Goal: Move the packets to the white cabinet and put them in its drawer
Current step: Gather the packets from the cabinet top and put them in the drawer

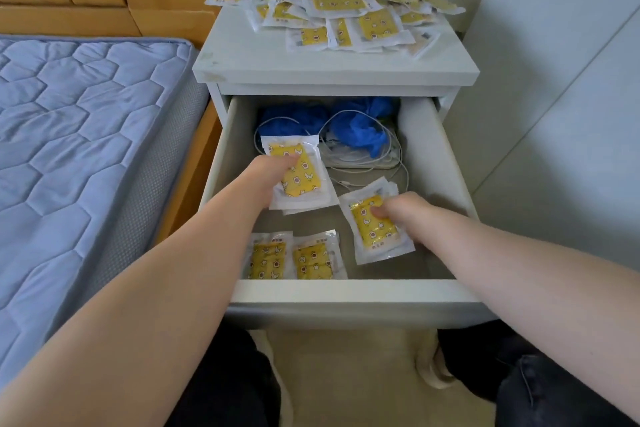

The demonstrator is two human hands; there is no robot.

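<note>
Open drawer (427, 149) holds packets, long axes running near-far. Left hand (268, 172) pinches the far-left stack (301, 177); right hand (403, 211) pinches the right packet (375, 230). Two packets (294, 258) lie near.

We are looking down from head height, close above the open drawer (346, 291), with the white cabinet (332, 69) sitting toward twelve o'clock.

Both forearms are showing bare, no sleeves, no watch or rings; left hand (273, 170) and right hand (403, 211) are ungloved; legs are wearing dark trousers (540, 388), fabric looking like denim
</note>
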